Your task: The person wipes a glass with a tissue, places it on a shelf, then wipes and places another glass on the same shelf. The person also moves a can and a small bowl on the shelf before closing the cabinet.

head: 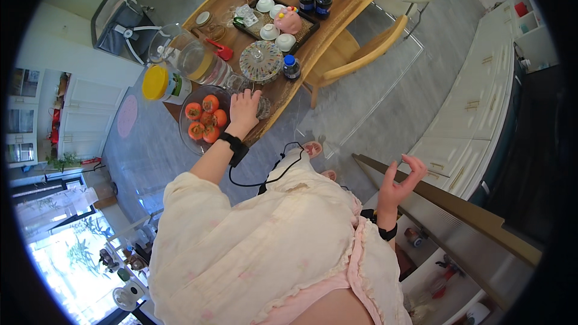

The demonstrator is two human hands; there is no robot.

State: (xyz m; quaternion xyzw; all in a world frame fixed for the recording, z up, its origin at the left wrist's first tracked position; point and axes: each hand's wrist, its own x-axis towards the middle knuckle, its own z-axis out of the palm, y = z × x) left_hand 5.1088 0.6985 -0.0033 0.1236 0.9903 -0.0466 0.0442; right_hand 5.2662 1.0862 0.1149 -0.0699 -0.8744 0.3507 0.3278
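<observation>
My left hand (244, 110) is palm down at the near end of the wooden table (332, 31), beside a glass bowl (184, 133) of persimmons (208, 118). A clear drinking glass (263, 108) stands against its thumb side, and more clear glassware (238, 83) is just past its fingertips. The palm is hidden, so I cannot tell whether it grips anything. My right hand (399, 185) is raised with fingers apart and slightly curled, nothing in it. It is near the brown edge of an open door (451, 205); in the picture they overlap, and contact is unclear.
Nearby stand a large glass jar (198, 61), a yellow-lidded tub (158, 83), a red scoop (221, 50), a lidded candy dish (261, 61) and a blue-capped bottle (291, 68). A tray (311, 31) holds white bowls. A wooden chair (361, 65) adjoins the table. White cabinets (469, 99) line the right.
</observation>
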